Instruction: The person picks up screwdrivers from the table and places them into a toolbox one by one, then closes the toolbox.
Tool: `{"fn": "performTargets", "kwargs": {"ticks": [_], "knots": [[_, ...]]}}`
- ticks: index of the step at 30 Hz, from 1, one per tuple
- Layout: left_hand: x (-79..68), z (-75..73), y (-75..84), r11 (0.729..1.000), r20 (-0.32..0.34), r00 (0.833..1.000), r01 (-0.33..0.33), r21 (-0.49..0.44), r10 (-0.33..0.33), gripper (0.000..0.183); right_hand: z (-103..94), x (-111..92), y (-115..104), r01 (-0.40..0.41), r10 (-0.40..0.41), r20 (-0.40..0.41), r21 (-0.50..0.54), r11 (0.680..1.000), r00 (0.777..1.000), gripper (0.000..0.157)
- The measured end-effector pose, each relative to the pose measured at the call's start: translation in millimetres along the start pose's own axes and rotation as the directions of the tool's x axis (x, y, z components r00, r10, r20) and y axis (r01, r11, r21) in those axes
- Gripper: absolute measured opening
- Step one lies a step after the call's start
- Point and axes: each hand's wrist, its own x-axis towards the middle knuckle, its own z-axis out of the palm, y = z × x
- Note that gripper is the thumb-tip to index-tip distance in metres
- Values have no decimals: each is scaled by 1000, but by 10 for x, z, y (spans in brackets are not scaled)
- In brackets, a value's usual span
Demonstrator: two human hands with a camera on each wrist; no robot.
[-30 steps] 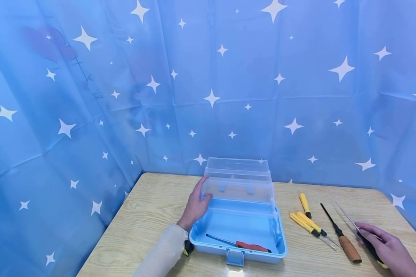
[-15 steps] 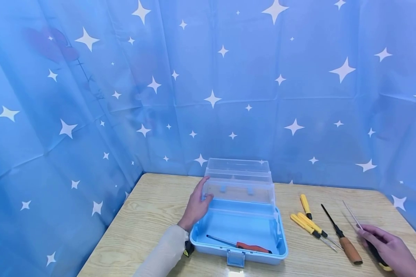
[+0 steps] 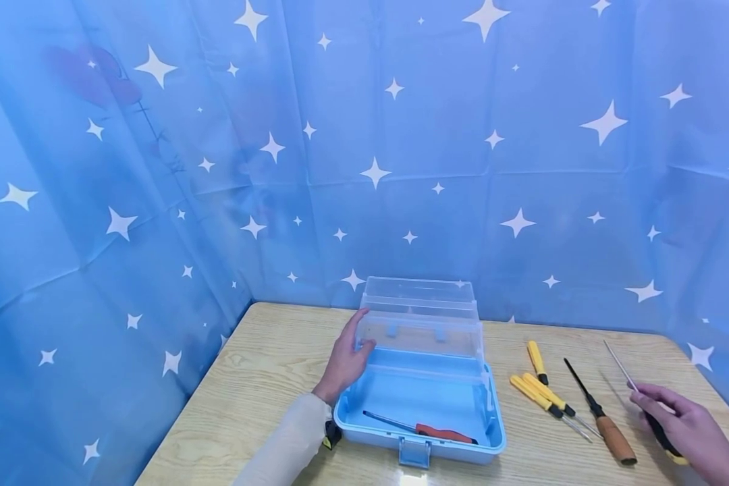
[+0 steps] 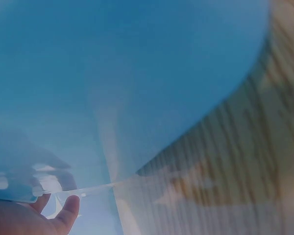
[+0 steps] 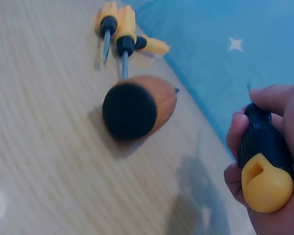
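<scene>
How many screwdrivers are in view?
6: one red-handled screwdriver inside the blue box, three yellow-handled screwdrivers on the table right of it, one wooden-handled screwdriver beside those, and one black-and-yellow screwdriver in the right hand. One yellow one's shaft isn't visible.

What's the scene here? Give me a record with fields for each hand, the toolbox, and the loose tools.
Left hand: holds the clear lid by its left edge
Right hand: grips a black-and-yellow screwdriver
Toolbox: light blue, open; red-handled screwdriver lying inside
On the table: wooden-handled screwdriver; two yellow-handled screwdrivers; another yellow handle, no shaft visible
Beside the toolbox: black-and-yellow item, partly hidden, kind unclear
</scene>
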Motion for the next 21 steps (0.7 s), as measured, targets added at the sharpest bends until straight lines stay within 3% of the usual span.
{"fn": "performTargets", "kwargs": {"ticks": [12,21], "knots": [[5,-8,11,1000,-2,1000,0,-2,0,61,-20,-118,-411,64,-65,12,86,994,998,72],[14,6,-23,1000,-2,1000,-2,5,2,60,-37,-146,-607,57,-67,81,122,991,994,73]]}}
